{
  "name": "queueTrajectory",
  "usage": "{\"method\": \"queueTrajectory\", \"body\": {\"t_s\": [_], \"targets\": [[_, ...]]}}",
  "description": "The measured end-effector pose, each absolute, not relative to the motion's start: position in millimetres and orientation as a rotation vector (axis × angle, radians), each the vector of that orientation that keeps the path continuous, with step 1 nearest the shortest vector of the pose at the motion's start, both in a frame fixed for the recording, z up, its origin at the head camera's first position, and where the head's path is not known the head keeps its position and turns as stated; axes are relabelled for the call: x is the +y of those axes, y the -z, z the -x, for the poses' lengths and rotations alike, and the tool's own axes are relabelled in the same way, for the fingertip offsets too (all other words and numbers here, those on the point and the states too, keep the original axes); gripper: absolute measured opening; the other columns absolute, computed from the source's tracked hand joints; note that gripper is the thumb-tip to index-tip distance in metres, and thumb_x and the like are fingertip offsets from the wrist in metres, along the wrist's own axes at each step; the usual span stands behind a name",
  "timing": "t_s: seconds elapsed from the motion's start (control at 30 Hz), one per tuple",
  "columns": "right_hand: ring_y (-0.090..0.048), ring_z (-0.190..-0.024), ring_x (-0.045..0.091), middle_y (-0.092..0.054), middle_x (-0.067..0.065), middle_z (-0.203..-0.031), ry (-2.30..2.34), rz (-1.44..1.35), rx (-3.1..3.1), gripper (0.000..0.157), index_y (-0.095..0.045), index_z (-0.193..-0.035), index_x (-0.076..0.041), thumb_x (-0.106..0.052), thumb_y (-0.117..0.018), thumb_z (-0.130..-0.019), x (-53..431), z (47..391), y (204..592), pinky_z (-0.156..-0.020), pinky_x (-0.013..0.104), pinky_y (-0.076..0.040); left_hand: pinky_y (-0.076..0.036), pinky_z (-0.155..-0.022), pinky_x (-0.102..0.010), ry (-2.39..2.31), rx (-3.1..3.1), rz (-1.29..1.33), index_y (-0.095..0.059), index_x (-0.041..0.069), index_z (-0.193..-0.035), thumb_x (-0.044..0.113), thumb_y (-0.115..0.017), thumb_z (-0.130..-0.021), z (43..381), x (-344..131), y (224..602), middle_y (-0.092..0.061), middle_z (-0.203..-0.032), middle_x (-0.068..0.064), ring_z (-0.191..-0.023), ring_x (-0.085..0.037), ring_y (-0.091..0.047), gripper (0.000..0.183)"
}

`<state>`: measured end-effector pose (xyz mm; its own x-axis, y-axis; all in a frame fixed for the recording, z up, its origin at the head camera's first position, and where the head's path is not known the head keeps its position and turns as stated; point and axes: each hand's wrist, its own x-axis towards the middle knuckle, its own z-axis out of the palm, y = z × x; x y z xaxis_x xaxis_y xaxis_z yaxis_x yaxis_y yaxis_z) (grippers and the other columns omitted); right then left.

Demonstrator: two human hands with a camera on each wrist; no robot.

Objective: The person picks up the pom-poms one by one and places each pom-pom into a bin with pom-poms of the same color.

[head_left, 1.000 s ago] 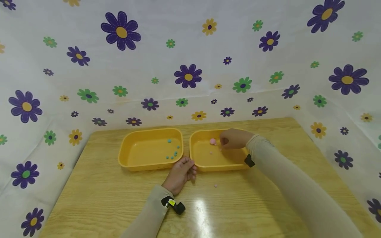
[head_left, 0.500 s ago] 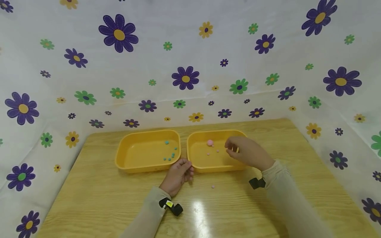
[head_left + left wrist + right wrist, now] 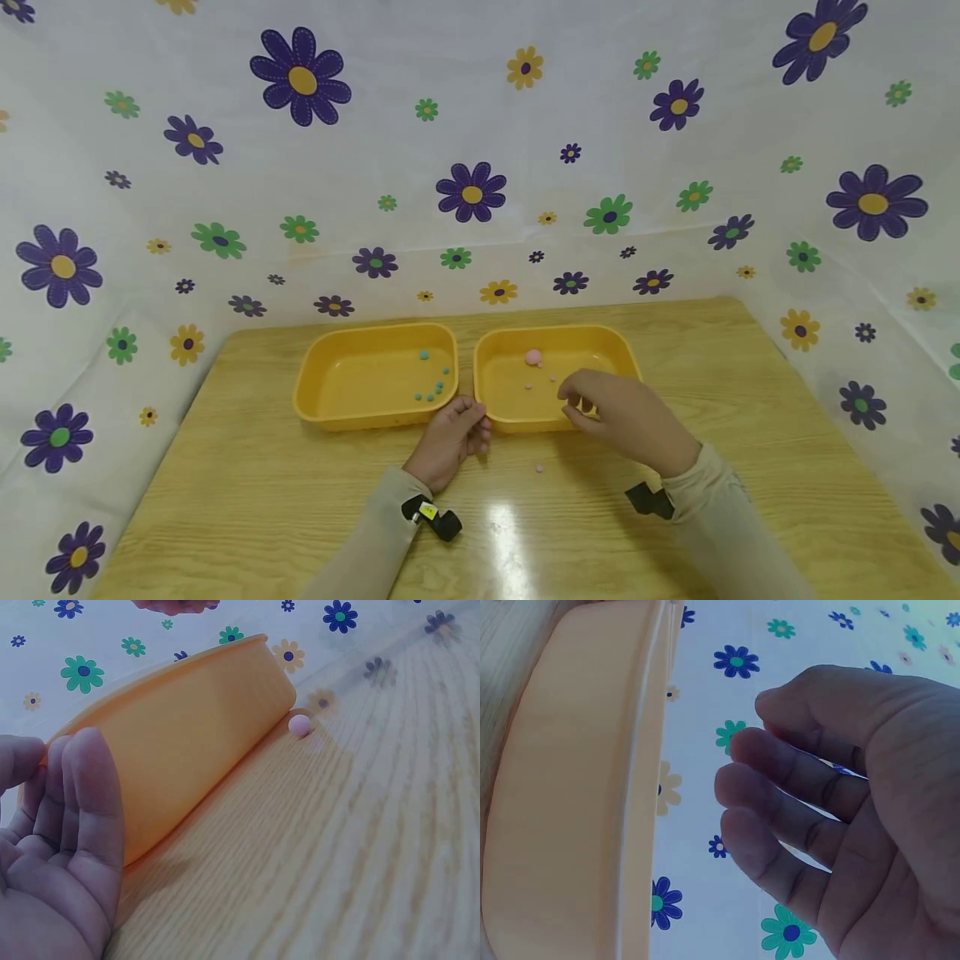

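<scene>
My left hand [image 3: 447, 443] pinches the near left corner of the right yellow tray [image 3: 482, 375] between thumb and fingers; the left wrist view shows its fingertips [image 3: 94, 761] at the tray's wall [image 3: 195, 727]. Inside that tray lie a larger pink ball [image 3: 533, 357] and a few tiny pink balls [image 3: 528, 386]. Over the tray's near right side hangs my right hand [image 3: 626, 417], its fingers loosely bent. Nothing shows between those fingers [image 3: 754, 776] in the right wrist view. One small pink ball [image 3: 539, 468] lies on the table in front of the tray.
Left of it stands a second yellow tray [image 3: 302, 387] with several small teal balls [image 3: 430, 397] at its right end. Both trays are on a wood-grain table [image 3: 247, 500]. A white flowered cloth [image 3: 375, 167] encloses the table at the back and sides.
My right hand has drawn back from the pink balls inside the right tray, toward me, and its fingers have loosened. My left hand has stayed at the tray's corner.
</scene>
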<state>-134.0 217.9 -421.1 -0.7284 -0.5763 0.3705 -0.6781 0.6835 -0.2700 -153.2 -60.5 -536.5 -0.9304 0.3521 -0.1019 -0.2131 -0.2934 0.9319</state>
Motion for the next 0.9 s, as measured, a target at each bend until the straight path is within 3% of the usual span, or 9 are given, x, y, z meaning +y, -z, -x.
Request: {"method": "queueTrajectory", "body": {"t_s": [0.3,0.63,0.9], "targets": [[-0.058,-0.074,0.006,-0.065,-0.009,-0.083,-0.538,-1.131,-2.701,0.008,-0.07,-0.096,-0.013,-0.009,-0.076,-0.092,206.5,128.8,426.1,-0.068,0.025,-0.053,-0.056,-0.07,-0.023,-2.273,1.598,-0.181,-0.056,0.013,-0.099,0.021,-0.053,-0.11,153.1,-60.0,537.9,-0.064,-0.092,0.001,-0.08,-0.01,-0.063,0.014],[-0.047,-0.068,0.0,-0.058,-0.01,-0.077,-0.552,-1.338,-2.827,0.011,-0.07,-0.094,-0.012,-0.009,-0.079,-0.09,182.6,120.2,446.5,-0.063,0.018,-0.045,-0.056,-0.07,-0.023,-2.271,1.593,-0.156,-0.055,0.013,-0.098,0.019,-0.054,-0.11,150.8,-59.7,535.9,-0.063,-0.091,0.0,-0.08,-0.01,-0.062,0.013],[-0.042,-0.061,0.001,-0.051,-0.01,-0.07,-0.425,-1.325,-2.848,0.018,-0.063,-0.083,-0.014,-0.003,-0.077,-0.088,172.6,122.2,471.0,-0.056,0.018,-0.04,-0.056,-0.07,-0.024,-2.279,1.582,-0.181,-0.055,0.013,-0.099,0.019,-0.053,-0.11,153.6,-60.5,537.1,-0.064,-0.092,0.0,-0.08,-0.01,-0.062,0.013]]}}
